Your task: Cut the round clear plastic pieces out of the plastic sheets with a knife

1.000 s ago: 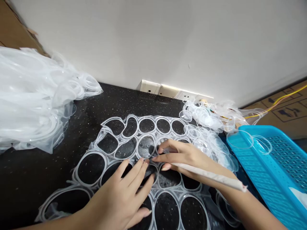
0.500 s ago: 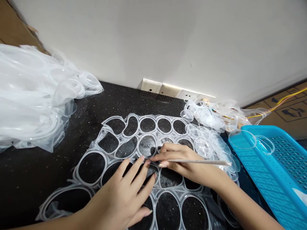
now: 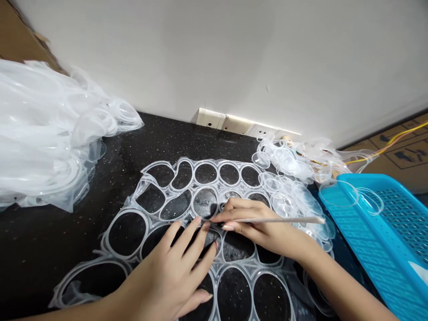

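Observation:
A translucent sheet (image 3: pixel 217 265) with rows of round cut-outs lies on a black speckled countertop. My left hand (image 3: pixel 182 258) rests on it with its fingers spread, pressing down. In a pinch, my right hand (image 3: pixel 254 225) holds a thin whitish stick (image 3: pixel 284 220), perhaps a slim tool handle. The stick's back end points right, and its tip meets the sheet close to my left fingertips. What the tip looks like is hidden by my fingers. Several loose clear rings and discs (image 3: pixel 294 196) are heaped just right of the sheet.
A large pile of translucent sheets (image 3: pixel 40 138) stands at the left. On the right is a blue perforated basket (image 3: pixel 354 232) with thin rings over its edge. Wall sockets (image 3: pixel 234 125) line the back, and a yellow wire (image 3: pixel 401 133) runs near a cardboard box (image 3: pixel 408 154).
The back end of the stick has risen slightly and my right fingers have shifted a little. My left hand and the sheet stay in place.

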Tool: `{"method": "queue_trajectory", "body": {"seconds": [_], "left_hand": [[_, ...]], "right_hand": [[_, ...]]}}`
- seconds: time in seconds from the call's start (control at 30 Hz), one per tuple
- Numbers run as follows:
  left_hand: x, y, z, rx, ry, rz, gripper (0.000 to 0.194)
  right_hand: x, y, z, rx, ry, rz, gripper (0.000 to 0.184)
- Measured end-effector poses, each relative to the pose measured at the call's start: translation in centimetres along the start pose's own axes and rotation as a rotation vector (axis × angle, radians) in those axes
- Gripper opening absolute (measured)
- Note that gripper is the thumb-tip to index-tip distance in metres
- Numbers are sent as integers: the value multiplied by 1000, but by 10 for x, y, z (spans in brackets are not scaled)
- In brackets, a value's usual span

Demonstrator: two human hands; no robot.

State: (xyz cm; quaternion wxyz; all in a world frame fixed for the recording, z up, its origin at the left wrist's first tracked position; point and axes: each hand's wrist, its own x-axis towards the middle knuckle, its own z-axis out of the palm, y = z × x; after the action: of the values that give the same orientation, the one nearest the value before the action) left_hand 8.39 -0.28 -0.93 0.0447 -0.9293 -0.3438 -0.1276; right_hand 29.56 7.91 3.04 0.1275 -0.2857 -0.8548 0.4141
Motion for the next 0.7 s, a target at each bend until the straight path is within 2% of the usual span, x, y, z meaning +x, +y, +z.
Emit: {"method": "queue_trajectory", "body": {"seconds": [0.2, 0.33, 0.47, 0.6, 0.7], "left_hand": [[0, -1, 1, -8, 7, -5, 50], [-1, -1, 0, -33, 9, -10, 50], [-1, 1, -2, -66, 14, -38, 50], [0, 2, -3, -102, 11, -68, 49], [0, 0, -4, -107, 18, -45, 49]], "right_hand": [[-1, 4, 1, -79, 17, -56, 27], [-2, 6, -8, -188, -22, -67, 27], [-3, 4, -15, -383, -61, -71, 29], [-6, 3, -10, -647, -17, -96, 28], [-6, 4, -6, -698, 15, -97, 30]]}}
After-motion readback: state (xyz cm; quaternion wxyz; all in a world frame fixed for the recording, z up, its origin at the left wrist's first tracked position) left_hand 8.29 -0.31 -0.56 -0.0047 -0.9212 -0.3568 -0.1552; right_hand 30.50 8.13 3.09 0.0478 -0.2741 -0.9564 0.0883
